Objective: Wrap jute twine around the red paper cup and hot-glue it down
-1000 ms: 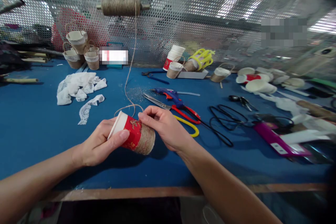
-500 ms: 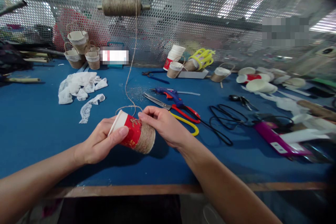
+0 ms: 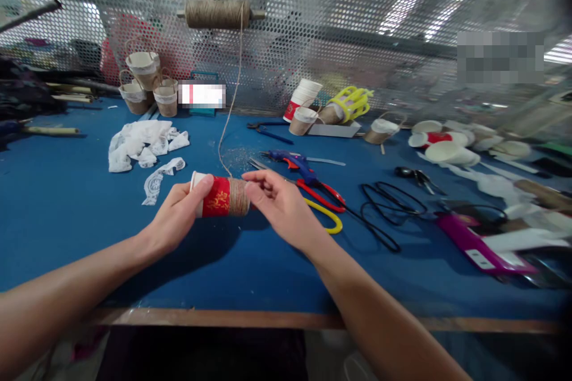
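One red-and-white paper cup (image 3: 217,197) lies sideways mid-view, with twine (image 3: 239,196) wound round its base end. Left hand (image 3: 173,217) comes in from 8 o'clock and has the rim end gripped, thumb on top. Right hand (image 3: 283,208) comes from 4 o'clock, fingers curled at the base; can't tell if they're pinching anything. Clocking from the cup: one spool (image 3: 217,15) at 12, one glue gun (image 3: 286,156) at 2, one pair of scissors (image 3: 328,195) at 3.
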`<state>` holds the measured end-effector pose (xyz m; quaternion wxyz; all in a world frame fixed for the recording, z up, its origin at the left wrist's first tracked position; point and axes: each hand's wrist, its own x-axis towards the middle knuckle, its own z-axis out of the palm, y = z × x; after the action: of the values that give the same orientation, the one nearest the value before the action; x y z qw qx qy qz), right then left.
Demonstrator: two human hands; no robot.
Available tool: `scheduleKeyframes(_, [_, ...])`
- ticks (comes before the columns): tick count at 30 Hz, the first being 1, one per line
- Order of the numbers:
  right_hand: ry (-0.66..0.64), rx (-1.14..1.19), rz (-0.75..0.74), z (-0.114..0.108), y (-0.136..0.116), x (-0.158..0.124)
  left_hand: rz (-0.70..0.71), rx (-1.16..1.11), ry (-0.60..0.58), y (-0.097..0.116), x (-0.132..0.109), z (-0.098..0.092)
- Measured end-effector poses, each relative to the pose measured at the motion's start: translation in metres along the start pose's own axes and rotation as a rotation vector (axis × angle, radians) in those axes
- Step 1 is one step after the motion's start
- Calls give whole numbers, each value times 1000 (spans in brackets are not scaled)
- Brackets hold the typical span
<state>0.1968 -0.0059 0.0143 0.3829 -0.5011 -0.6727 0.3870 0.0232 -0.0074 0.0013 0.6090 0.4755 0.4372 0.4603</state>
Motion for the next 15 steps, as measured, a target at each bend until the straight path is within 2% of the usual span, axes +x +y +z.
scheduleKeyframes(5, [-23, 32, -3, 9, 0, -5, 28, 21, -65, 2, -3, 1])
scheduleKeyframes(11, [-18, 13, -17, 11, 2, -7, 77, 211, -84, 2, -7, 0])
scheduleKeyframes(15, [-19, 56, -22, 12, 0, -8, 125, 252, -90, 2, -7, 0])
